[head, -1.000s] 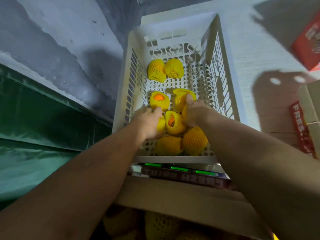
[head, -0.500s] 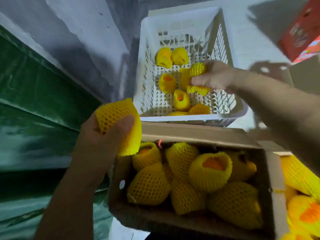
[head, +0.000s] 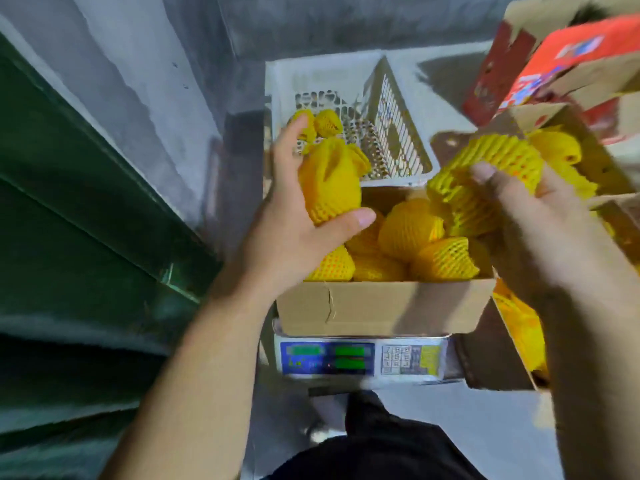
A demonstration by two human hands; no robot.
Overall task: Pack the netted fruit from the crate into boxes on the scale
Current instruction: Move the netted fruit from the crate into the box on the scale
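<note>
At the left side hangs a dark green sheet (head: pixel 79 209), with a grey wall behind it. The left hand (head: pixel 294 216) grips one fruit wrapped in yellow foam net (head: pixel 329 185), with the thumb below and the fingers behind it; its long axis stands nearly upright, just above the left far corner of the open brown cardboard box (head: pixel 381 306). This box stands on the white digital scale with green display (head: pixel 360 358) and already holds several netted fruits (head: pixel 412 230), almost up to the rim. Behind it is the white perforated plastic crate (head: pixel 391 126), where a few netted fruits remain. The right hand (head: pixel 540 230) holds a second netted fruit (head: pixel 491 174), lying more sideways over the right far corner of the box, fingers curled under it. I judge that both fruits only need to go down; the free room is small, mostly on top near the middle. To the right stands another carton with fruit (head: pixel 554 150) and red printed boxes (head: pixel 571 57).
</note>
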